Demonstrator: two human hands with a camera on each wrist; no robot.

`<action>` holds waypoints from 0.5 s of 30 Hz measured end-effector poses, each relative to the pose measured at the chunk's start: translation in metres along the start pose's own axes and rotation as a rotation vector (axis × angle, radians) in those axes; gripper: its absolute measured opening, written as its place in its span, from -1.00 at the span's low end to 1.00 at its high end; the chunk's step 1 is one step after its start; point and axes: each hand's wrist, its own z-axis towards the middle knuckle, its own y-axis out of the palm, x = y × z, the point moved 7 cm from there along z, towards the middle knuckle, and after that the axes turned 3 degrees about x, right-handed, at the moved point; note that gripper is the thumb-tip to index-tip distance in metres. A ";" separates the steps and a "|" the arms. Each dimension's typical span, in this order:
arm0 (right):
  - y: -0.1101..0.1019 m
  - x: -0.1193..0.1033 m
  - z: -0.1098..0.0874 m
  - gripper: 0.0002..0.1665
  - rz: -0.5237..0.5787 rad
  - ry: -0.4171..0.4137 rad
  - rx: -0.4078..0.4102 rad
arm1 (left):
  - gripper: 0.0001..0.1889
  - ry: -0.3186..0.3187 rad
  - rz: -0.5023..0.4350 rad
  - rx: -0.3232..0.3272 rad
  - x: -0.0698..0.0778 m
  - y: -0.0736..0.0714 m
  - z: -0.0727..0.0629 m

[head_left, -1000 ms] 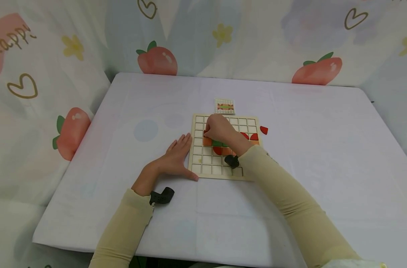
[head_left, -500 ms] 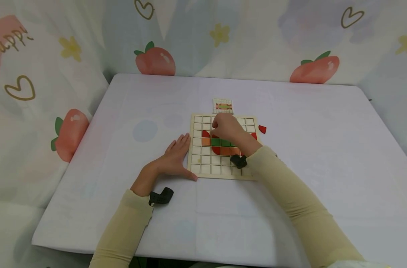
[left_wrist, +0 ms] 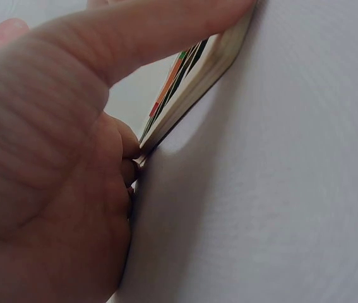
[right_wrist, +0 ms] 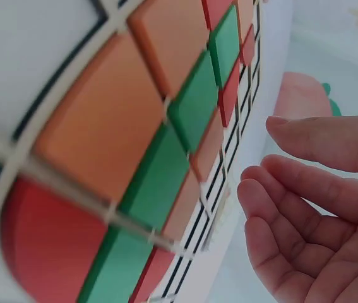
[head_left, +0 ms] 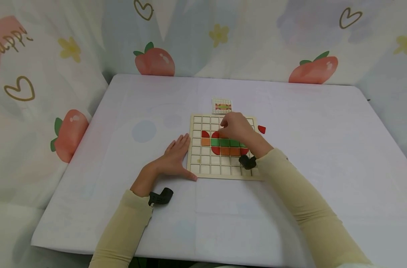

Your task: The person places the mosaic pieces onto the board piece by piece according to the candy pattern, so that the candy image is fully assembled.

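A wooden grid board (head_left: 206,170) lies on the table with coloured tiles in its squares. Green tiles (head_left: 225,142) form a middle row, with orange tiles (right_wrist: 100,123) and rounded red tiles (right_wrist: 49,233) around them. To the left sit a red quarter-round tile (head_left: 205,134) and an orange tile (head_left: 205,141). My left hand (head_left: 171,160) rests along the board's left edge, fingers extended, thumb at the near corner. Over the board's upper right part hovers my right hand (head_left: 238,128), fingers loosely bent with nothing between them. It hides some squares.
A small pattern card (head_left: 222,106) lies just beyond the board's far edge. One loose red tile (head_left: 262,129) lies on the table right of the board. The white-covered table (head_left: 156,104) meets a patterned curtain (head_left: 190,37) at the back and left.
My right hand has moved rightward over the board, away from the red tile at the left, which now shows. The left hand keeps its place at the board's edge.
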 end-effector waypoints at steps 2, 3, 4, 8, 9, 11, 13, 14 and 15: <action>-0.003 0.003 -0.001 -0.66 0.002 0.010 0.011 | 0.35 -0.001 0.001 0.004 -0.001 0.000 0.000; -0.004 0.005 -0.002 -0.66 0.004 0.012 0.014 | 0.35 -0.004 0.002 0.004 -0.001 0.000 0.000; -0.005 0.007 -0.002 -0.66 0.006 0.013 0.014 | 0.35 -0.003 0.003 0.006 -0.002 0.000 0.000; -0.007 0.012 -0.004 -0.69 0.021 0.017 0.018 | 0.35 0.001 0.007 0.011 -0.002 0.000 0.000; -0.009 0.013 -0.004 -0.70 0.026 0.018 0.026 | 0.35 0.002 0.009 0.011 -0.002 0.000 0.000; -0.012 0.015 -0.005 -0.72 0.028 0.013 0.044 | 0.36 0.003 0.008 0.013 -0.002 0.000 0.000; -0.015 0.018 -0.006 -0.71 0.032 0.006 0.058 | 0.36 0.001 0.008 0.013 -0.002 0.000 0.000; -0.017 0.020 -0.006 -0.71 0.030 0.005 0.064 | 0.36 0.001 0.007 0.013 -0.002 0.000 0.000; -0.019 0.023 -0.006 -0.70 0.033 0.013 0.069 | 0.36 0.002 0.005 0.014 -0.002 0.000 0.000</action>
